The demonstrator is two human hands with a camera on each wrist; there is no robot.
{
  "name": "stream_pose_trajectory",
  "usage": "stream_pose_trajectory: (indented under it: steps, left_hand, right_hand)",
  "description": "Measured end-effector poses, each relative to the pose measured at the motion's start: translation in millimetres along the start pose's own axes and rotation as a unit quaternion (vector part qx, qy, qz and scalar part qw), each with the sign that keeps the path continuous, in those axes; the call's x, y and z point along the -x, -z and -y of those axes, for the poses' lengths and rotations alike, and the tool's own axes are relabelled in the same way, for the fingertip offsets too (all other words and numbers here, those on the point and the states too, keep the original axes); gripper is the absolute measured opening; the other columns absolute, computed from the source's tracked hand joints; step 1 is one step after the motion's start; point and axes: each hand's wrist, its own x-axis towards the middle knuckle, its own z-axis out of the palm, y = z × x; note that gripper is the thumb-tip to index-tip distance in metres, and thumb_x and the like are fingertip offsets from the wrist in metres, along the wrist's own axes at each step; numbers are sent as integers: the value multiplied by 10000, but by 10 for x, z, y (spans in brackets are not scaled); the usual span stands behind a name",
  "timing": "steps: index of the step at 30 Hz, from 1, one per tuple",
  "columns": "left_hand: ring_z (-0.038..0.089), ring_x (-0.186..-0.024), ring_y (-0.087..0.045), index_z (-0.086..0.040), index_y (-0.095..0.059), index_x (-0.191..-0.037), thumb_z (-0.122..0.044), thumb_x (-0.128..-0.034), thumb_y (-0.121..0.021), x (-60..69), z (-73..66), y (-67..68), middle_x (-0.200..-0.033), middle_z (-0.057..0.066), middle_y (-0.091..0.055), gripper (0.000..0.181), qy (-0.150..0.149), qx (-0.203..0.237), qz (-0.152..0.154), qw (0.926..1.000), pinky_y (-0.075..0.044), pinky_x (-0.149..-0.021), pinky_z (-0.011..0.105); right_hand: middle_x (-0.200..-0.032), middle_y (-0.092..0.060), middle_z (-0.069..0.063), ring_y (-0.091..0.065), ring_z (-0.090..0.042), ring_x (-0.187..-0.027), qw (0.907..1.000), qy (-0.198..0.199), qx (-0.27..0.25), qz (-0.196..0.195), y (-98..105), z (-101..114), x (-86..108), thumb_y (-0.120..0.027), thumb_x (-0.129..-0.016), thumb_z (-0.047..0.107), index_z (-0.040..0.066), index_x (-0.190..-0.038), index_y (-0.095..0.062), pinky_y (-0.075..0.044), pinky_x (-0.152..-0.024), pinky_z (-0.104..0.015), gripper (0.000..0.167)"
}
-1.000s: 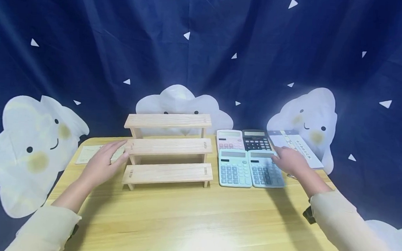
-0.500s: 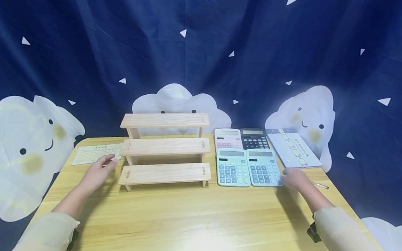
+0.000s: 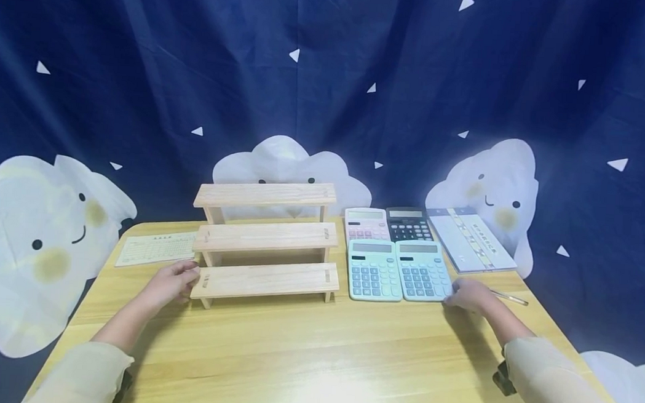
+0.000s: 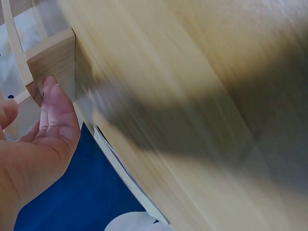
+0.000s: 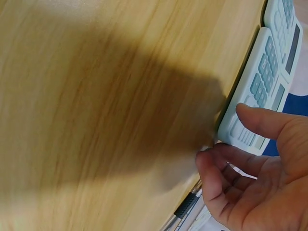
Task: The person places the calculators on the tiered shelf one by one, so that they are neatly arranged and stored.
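Observation:
My left hand [image 3: 169, 284] is at the left end of the lowest step of a three-tier wooden shelf [image 3: 265, 279]. In the left wrist view its fingers [image 4: 60, 113] are fairly straight against the step's end, with the thumb apart. My right hand [image 3: 471, 295] holds the near right corner of the right-hand light blue calculator [image 3: 422, 272], which lies flat. The right wrist view shows the thumb [image 5: 262, 120] over the calculator's keys and curled fingers by its corner. A second light blue calculator [image 3: 373, 272] lies alongside; a pink one [image 3: 365, 222] and a black one [image 3: 408, 224] lie behind.
A notebook [image 3: 471, 238] with a patterned band lies at the back right, and a pen [image 3: 509, 297] beside my right hand. A printed paper pad [image 3: 156, 248] lies left of the shelf. The wooden table [image 3: 269, 352] meets a blue cloud-patterned curtain [image 3: 330, 72].
My left hand has come down from the middle step to the lowest one. My right hand has moved from above the calculator to its near right corner. The calculators stay in place.

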Motion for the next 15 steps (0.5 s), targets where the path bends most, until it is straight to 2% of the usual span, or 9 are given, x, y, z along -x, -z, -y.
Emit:
stream_pose_trajectory:
  steps: [4, 9, 12, 15]
  left_hand:
    - [128, -721, -559, 94, -299, -1403, -325, -980, -488, -14, 1, -26, -952, 105, -583, 625, 181, 127, 99, 9997, -558, -666, 298]
    - [91, -639, -504, 95, -248, -1422, -300, -961, -534, -26, 4, -38, -813, 19, -515, 671, 249, 391, 328, 9984, -558, -639, 260]
    - [94, -638, -549, 111, -231, -1420, -261, -960, -545, -31, 31, -34, -837, 20, -564, 670, 208, 557, 570, 9966, -551, -615, 242]
    - [124, -685, -610, 139, -203, -1412, -218, -967, -533, -29, 60, -33, -934, 63, -613, 659, 94, 639, 868, 9941, -547, -610, 237]
  right_hand:
    - [-782, -569, -99, -525, -248, -732, 9995, -278, -170, 6, 0, 28, 17, -727, -722, 217, -55, -891, -579, -456, -642, -376, 352]
    - [-821, -565, -110, -528, -252, -775, 9973, -517, -519, 86, 10, 32, 15, -707, -774, 192, -75, -939, -558, -455, -660, -367, 348]
    - [-813, -536, -101, -506, -241, -772, 9953, -557, -790, 82, -10, 4, 1, -692, -792, 171, -61, -919, -538, -432, -641, -327, 306]
    - [-797, -506, -90, -480, -228, -757, 9901, -574, -1278, 58, -45, -15, 4, -691, -780, 127, -48, -879, -514, -407, -631, -308, 268]
